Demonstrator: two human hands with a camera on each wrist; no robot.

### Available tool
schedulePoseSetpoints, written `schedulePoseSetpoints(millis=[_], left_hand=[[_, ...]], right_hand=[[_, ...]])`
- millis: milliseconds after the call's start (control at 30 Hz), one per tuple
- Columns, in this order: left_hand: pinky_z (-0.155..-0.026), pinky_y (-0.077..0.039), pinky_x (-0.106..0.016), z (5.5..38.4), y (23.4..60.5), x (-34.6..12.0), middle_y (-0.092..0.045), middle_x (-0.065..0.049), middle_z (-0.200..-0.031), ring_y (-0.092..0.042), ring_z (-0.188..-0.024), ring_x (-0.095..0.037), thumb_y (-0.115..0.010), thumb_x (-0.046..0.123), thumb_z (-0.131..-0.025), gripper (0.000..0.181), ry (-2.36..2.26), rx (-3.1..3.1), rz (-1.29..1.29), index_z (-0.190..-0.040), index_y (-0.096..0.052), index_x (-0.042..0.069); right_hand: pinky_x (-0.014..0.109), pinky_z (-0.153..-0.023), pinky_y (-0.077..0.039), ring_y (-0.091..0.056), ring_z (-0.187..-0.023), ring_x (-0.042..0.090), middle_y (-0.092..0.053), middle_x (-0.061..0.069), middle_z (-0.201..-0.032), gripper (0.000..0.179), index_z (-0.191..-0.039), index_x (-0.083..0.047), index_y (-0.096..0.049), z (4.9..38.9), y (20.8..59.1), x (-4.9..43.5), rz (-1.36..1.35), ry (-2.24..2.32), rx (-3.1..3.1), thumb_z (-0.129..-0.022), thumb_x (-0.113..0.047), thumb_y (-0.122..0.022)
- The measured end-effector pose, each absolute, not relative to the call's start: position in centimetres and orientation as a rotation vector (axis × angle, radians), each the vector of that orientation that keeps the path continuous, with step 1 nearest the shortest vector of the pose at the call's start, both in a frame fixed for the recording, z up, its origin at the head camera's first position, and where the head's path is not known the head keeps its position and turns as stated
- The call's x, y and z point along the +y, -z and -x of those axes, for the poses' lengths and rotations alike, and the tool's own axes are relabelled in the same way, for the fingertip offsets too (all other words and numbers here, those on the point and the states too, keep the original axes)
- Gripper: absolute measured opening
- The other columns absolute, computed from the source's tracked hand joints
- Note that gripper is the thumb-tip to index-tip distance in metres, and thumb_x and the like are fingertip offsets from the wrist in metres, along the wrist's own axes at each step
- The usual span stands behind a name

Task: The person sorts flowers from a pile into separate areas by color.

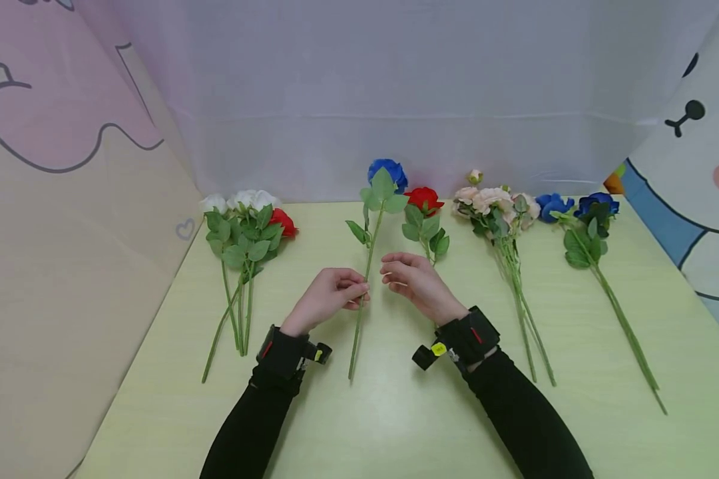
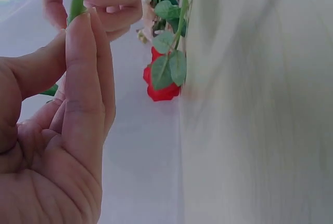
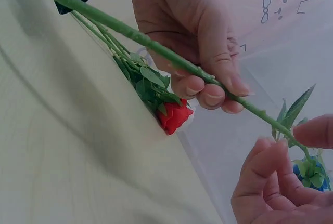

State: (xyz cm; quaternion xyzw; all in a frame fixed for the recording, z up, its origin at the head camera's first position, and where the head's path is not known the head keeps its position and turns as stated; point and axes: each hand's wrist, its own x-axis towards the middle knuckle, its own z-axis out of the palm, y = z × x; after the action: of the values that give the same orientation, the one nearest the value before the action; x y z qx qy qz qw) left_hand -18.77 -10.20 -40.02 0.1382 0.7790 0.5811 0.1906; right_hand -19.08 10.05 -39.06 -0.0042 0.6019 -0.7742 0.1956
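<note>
I run the left grip (image 1: pixel 338 293) pinched on the blue rose (image 1: pixel 382 187) at mid-stem (image 1: pixel 357 332); its bloom (image 1: pixel 395 171) lies beyond the grip. The right grip (image 1: pixel 419 283) is relaxed, just beside it. Judged light, stiff-stemmed, soft-petalled: grasp bare stem below the leaves (image 1: pixel 358 231).

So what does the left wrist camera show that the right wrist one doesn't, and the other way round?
Only the left wrist view: pale pink flowers and the mid-table red flower.

Only the right wrist view: the blue flower and the left bunch's red flower.

Both: the left hand, right hand, held stem and table.
</note>
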Motion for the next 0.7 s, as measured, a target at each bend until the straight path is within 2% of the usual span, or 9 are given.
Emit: schedulePoseSetpoints(millis=[133,267,467,700], left_hand=[[-0.069,-0.057,-0.031,18.5,40.2,-9.5,-0.069,-0.017,-0.089,-0.067,-0.078,-0.023,-0.06,0.011,-0.094,0.026,-1.627,2.174,-0.412,-0.108,-0.061,-0.01],[-0.068,-0.057,-0.03,18.2,40.3,-8.9,-0.069,-0.013,-0.087,-0.066,-0.075,-0.019,-0.059,0.012,-0.094,0.026,-1.617,2.172,-0.436,-0.109,-0.061,-0.01],[-0.07,-0.057,-0.031,17.9,40.5,-8.3,-0.069,-0.013,-0.088,-0.066,-0.081,-0.028,-0.058,0.013,-0.095,0.027,-1.642,2.131,-0.464,-0.11,-0.061,-0.01],[-0.071,-0.056,-0.03,18.0,41.0,-8.2,-0.069,-0.016,-0.089,-0.065,-0.086,-0.035,-0.059,0.015,-0.094,0.029,-1.623,2.074,-0.5,-0.107,-0.061,-0.011]], right_hand=[[0.028,-0.081,-0.048,-0.055,-0.087,0.018,-0.056,0.006,-0.098,0.041,-0.125,0.01,-0.049,19.0,39.2,10.1,0.068,2.106,1.768,-0.096,-0.019,-0.056],[0.035,-0.085,-0.047,-0.055,-0.089,0.019,-0.058,0.009,-0.101,0.041,-0.121,0.009,-0.054,19.0,39.5,10.0,0.111,2.079,1.84,-0.094,-0.021,-0.06],[0.034,-0.082,-0.048,-0.056,-0.086,0.019,-0.06,0.008,-0.097,0.036,-0.115,0.009,-0.058,19.0,39.9,9.9,0.117,2.057,1.929,-0.093,-0.02,-0.061],[0.032,-0.08,-0.048,-0.056,-0.084,0.017,-0.06,0.009,-0.096,0.037,-0.117,0.01,-0.056,19.0,39.8,10.0,0.111,2.044,1.956,-0.094,-0.019,-0.059]])
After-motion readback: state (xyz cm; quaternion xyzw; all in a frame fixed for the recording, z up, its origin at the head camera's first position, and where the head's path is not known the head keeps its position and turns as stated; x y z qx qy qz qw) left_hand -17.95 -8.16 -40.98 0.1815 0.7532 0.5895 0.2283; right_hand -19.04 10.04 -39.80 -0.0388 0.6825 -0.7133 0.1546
